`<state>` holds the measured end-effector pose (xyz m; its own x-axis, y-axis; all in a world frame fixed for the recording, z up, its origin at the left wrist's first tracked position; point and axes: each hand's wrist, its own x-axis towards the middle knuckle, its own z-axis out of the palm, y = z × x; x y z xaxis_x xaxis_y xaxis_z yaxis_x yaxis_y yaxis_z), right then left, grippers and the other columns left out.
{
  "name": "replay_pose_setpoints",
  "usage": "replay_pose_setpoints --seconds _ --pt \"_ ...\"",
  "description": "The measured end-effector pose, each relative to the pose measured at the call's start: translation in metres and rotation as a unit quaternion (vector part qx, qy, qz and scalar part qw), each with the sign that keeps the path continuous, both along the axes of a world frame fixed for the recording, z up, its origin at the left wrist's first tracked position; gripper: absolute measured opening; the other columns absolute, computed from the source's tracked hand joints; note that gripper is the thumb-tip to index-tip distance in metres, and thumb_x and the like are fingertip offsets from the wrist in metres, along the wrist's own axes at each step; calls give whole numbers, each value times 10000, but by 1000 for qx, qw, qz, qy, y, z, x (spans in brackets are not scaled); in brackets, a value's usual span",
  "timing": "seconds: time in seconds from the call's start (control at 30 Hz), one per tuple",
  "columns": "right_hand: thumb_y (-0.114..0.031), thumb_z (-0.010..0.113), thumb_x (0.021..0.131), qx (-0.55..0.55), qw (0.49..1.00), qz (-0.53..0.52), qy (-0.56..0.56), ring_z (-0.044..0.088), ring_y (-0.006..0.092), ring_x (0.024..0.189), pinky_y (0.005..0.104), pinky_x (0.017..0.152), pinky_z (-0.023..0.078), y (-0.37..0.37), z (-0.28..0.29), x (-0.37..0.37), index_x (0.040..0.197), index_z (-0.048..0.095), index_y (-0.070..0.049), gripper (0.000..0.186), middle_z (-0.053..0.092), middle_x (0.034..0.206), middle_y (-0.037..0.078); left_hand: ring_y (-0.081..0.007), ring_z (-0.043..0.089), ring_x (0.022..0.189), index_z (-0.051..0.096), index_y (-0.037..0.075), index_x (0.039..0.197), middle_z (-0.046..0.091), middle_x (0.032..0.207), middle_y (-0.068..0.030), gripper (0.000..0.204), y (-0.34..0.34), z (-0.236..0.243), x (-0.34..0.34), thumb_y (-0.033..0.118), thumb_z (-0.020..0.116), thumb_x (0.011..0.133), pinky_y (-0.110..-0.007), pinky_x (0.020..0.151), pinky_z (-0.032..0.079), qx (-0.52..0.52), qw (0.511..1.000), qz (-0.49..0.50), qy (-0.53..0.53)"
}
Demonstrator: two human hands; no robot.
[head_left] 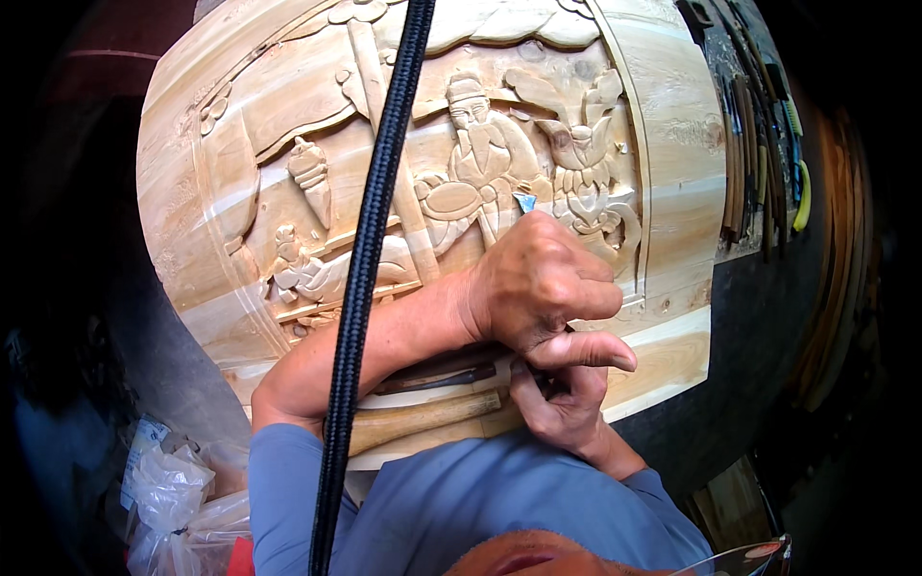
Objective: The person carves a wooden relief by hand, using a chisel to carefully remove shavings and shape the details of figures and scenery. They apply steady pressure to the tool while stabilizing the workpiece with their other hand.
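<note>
A pale carved wooden panel [663, 192] lies before me, with a bearded seated figure [480, 144] in relief at its middle. My left hand [547, 278] reaches across it, closed in a fist with the thumb pointing right. The metal blade of a chisel [525, 202] shows just beyond the fist, near the carved figure's lower right; its handle is hidden by my hand. Below and close against it, my right hand [567, 403] has its fingers curled. What those fingers hold, if anything, is hidden.
A wooden handle [423, 422] and a dark slim tool [437, 381] lie along the panel's near edge. Several long carving tools [754, 154] rest at the right. A black braided cable [370, 221] crosses the view. Clear plastic bags [173, 490] are at the lower left.
</note>
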<state>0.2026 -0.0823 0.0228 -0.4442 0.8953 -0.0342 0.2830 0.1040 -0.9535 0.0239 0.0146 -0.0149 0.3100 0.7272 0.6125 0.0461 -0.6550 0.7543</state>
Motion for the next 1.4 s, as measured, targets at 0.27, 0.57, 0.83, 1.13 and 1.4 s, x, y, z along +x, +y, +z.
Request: replay_pose_setpoints --seconds 0.27,0.57,0.83,1.13,1.4 --pt "91 804 864 9 1000 -11 28 617 139 641 302 597 485 11 -2 -7 1048 775 -19 216 661 795 35 -271 549 490 442 112 611 456 585 -51 647 5 0 -4 501 856 921 -432 463 393 19 1000 2 -2" --pt "82 834 837 -44 999 0 -26 676 211 578 342 561 518 -6 13 9 1014 809 -59 228 689 722 72 -261 594 514 516 122 634 500 633 -42 613 -9 -6 9 559 841 915 -416 460 441 73 997 -25 19" --pt "130 789 847 19 998 54 -25 610 112 664 283 605 475 3 15 10 1093 767 -34 297 678 835 23 -262 589 511 516 121 638 499 642 -46 618 -10 -5 7 568 842 914 -416 461 436 57 998 -26 12" --pt "132 779 845 -1 999 34 -18 654 158 705 304 628 503 -7 8 9 1109 756 -30 311 691 883 53 -242 507 495 514 110 664 429 643 -29 621 -10 -10 7 569 833 935 -406 460 370 48 998 -31 -17" --pt "106 794 794 40 999 1 17 701 265 613 386 554 521 -5 -2 -4 942 752 -39 211 678 756 86 -265 591 502 484 128 603 512 602 -36 675 -8 -2 3 612 872 868 -412 451 417 14 999 -34 -3"
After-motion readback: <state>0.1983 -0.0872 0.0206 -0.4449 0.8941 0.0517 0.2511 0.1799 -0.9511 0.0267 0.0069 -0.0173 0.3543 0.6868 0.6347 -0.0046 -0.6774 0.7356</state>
